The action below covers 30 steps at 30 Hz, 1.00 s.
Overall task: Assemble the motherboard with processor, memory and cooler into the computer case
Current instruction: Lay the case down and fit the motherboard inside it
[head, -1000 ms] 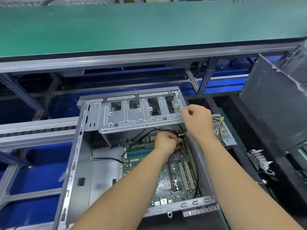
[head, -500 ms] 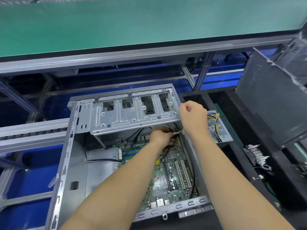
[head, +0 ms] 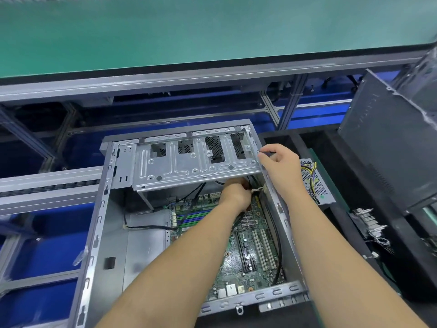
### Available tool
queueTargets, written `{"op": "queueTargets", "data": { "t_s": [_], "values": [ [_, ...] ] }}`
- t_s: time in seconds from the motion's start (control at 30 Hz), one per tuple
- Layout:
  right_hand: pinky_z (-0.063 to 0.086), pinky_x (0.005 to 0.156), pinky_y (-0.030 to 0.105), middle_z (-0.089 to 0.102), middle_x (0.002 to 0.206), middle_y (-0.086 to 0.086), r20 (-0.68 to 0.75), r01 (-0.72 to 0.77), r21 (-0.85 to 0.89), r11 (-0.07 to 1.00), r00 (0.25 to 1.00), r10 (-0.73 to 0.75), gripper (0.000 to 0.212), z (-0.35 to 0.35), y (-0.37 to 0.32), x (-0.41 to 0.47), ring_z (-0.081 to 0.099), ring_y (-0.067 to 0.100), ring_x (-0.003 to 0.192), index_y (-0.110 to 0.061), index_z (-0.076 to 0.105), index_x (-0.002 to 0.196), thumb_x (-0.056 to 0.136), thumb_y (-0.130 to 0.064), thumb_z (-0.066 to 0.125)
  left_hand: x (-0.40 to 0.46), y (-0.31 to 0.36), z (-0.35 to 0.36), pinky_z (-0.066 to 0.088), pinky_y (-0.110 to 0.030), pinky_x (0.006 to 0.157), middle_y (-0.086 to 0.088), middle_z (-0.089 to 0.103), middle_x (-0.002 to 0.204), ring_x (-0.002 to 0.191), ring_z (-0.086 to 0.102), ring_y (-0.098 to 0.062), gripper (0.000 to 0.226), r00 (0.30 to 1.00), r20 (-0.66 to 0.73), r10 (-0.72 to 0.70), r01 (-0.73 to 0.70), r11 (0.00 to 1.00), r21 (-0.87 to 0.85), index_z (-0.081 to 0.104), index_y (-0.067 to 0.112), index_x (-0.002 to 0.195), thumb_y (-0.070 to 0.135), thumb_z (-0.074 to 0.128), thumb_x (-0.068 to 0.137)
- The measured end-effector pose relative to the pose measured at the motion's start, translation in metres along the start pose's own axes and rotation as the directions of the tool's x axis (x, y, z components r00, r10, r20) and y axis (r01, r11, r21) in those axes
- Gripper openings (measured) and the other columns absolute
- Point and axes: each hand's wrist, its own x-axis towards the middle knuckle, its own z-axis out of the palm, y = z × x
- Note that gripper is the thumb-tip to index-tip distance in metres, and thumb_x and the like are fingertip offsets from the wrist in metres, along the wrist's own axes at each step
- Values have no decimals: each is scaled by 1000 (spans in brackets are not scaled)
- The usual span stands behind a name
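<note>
An open grey computer case (head: 99, 223) lies in front of me with a green motherboard (head: 238, 263) inside it. A metal drive cage (head: 189, 166) spans the case's far end. My left hand (head: 236, 194) reaches under the cage's near edge, fingers curled around black cables with a small white connector (head: 256, 190). My right hand (head: 281, 166) is at the cage's right corner above the case wall, fingers curled and pinching something small and dark there. Memory slots (head: 191, 216) show beside my left forearm. The cooler and processor are not visible.
A power supply with yellow and black wires (head: 312, 178) lies just right of the case. A dark case panel (head: 387, 143) leans at the right, with loose cables and brackets (head: 369, 223) below it. A green conveyor belt (head: 189, 36) runs across the back.
My view has shifted slightly. My right hand has lifted a little along the cage's right corner. My left hand stays under the cage on the cables.
</note>
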Motion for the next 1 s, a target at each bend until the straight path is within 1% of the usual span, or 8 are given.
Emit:
{"op": "queueTargets", "data": {
  "t_s": [0.07,0.17,0.27,0.47,0.63,0.8,0.9,1.0],
  "values": [
    [46,59,22,53,63,1,14,4,5,1000,1000,-4,11,-1,4,1,46,3,52,-26,69,102,93,-19,67,-3,-3,0,57,-40,79,-13,69,100,90,66,-33,23,999,-15,50,-48,991,127,69,8,104,25,54,100],
    [44,54,17,52,57,-5,10,-10,34,999,1000,10,13,0,6,2,46,1,48,-29,68,101,94,-19,67,-6,-6,1,49,-35,71,-11,67,96,88,63,-32,24,997,3,79,-77,966,248,66,12,100,31,51,102],
    [37,47,9,50,57,-9,10,-27,77,997,1000,26,13,0,9,2,46,-2,44,-27,68,105,94,-20,68,-5,-7,0,49,-36,74,-11,66,98,95,63,-33,24,997,18,68,-71,951,302,63,14,98,35,51,102],
    [42,62,-1,66,97,-13,25,-127,157,979,992,125,17,1,15,5,59,-19,74,-21,68,111,95,-26,69,12,0,-1,44,-33,82,-10,63,128,115,58,-30,39,996,77,-39,12,945,325,62,12,129,37,43,104],
    [43,64,0,68,100,-12,27,-143,181,973,990,140,13,2,18,6,61,-5,89,-24,69,107,94,-27,69,13,-3,0,42,-32,76,-14,65,120,107,60,-32,36,994,104,18,-55,927,370,65,5,117,25,39,105],
    [44,62,2,70,98,-9,32,-157,199,967,988,154,12,2,20,7,62,-11,77,-24,70,105,94,-28,70,12,-1,-2,48,-31,80,-13,65,122,102,61,-29,30,996,35,88,-94,949,301,63,8,122,21,44,102],
    [43,60,1,70,96,-9,32,-155,200,968,988,151,12,3,20,7,61,-15,73,-24,70,105,94,-28,69,10,-2,-6,50,-18,76,-12,65,125,93,63,-21,31,996,13,93,-94,978,184,62,10,127,20,45,102],
    [41,59,0,70,96,-8,29,-157,195,968,988,154,12,3,20,7,61,-14,74,-24,70,104,94,-29,70,13,-1,-9,47,-31,96,-12,62,131,116,59,-27,35,999,12,48,-50,977,205,60,10,130,25,41,105]
  ]
}}
